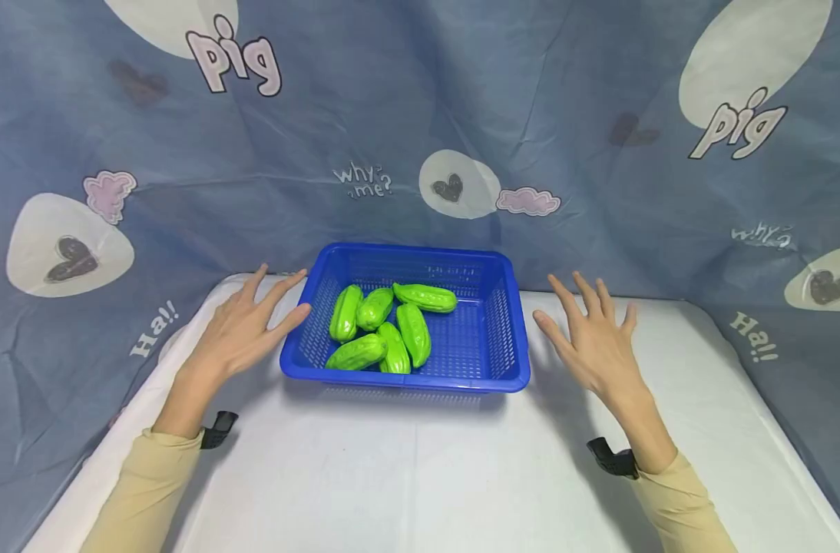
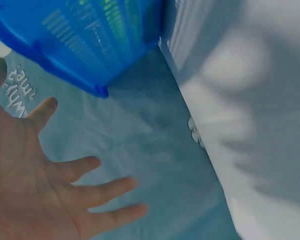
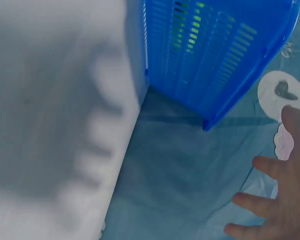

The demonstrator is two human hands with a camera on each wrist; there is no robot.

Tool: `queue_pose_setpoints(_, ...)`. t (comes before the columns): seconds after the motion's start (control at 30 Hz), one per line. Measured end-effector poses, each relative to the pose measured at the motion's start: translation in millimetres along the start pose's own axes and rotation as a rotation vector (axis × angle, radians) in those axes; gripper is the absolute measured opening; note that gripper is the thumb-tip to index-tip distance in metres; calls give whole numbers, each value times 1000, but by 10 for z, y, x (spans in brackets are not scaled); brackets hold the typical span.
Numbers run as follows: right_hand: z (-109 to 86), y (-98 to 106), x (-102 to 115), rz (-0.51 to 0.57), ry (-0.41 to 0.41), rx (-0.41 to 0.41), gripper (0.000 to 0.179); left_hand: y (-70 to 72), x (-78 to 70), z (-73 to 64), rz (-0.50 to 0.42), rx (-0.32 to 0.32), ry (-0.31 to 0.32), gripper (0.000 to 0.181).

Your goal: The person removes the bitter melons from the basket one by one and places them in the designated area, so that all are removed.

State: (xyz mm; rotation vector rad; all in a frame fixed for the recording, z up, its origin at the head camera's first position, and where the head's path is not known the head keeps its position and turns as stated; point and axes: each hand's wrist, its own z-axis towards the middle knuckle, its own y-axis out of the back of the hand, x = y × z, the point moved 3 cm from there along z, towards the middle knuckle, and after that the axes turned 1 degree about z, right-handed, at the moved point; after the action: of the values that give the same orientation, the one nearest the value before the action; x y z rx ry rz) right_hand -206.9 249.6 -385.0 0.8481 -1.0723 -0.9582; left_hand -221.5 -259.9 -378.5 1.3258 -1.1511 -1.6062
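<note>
A blue plastic basket [image 1: 506, 326] with slotted walls stands on the white table. Inside it lie several bright green, elongated, ridged fruits or vegetables [image 1: 413, 334], gathered toward its left side; their exact kind is unclear. My left hand [image 1: 243, 326] hovers by the basket's left side, fingers spread and holding nothing. Its thumb overlaps the rim in the head view, while the left wrist view shows the palm [image 2: 30, 180] apart from the basket wall [image 2: 90, 45]. On the other side, my right hand [image 1: 596, 342] is raised over the table with its fingers spread, apart from the basket.
The white tabletop [image 1: 392, 476] extends in front of the basket. Behind it hangs a blue-grey printed cloth [image 1: 392, 92], which also runs down both sides of the table. Each wrist carries a black mount [image 1: 612, 459], and hand shadows fall on the table.
</note>
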Motion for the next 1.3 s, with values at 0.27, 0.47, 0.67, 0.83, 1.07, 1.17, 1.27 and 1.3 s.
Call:
queue_pose_setpoints(0.27, 54, -50, 168, 83, 41, 5, 67, -20, -92, 47, -204, 42, -9, 69)
queue_pose_setpoints(0.47, 79, -83, 303, 116, 101, 29, 64, -43, -131, 106, -281, -87, -16, 62)
queue_pose_setpoints(0.67, 116, -101, 428, 128, 134, 34, 62, -68, -193, 153, -311, -85, 44, 55)
queue_pose_setpoints(0.83, 132, -128, 512, 147, 160, 50, 62, -109, -177, 172, -370, -60, 106, 56)
queue_pose_setpoints(1.07, 132, -141, 581, 133, 181, 25, 61, -149, -161, 167, -513, -52, 198, 56)
queue_pose_setpoints(1.17, 136, -141, 603, 135, 190, 23, 61, -182, -161, 172, -514, -65, 224, 56)
queue_pose_setpoints(1.27, 143, -145, 633, 143, 203, 33, 61, -217, -162, 176, -507, -81, 249, 55)
queue_pose_setpoints(1.3, 144, -145, 643, 144, 207, 37, 61, -227, -164, 176, -503, -88, 256, 55)
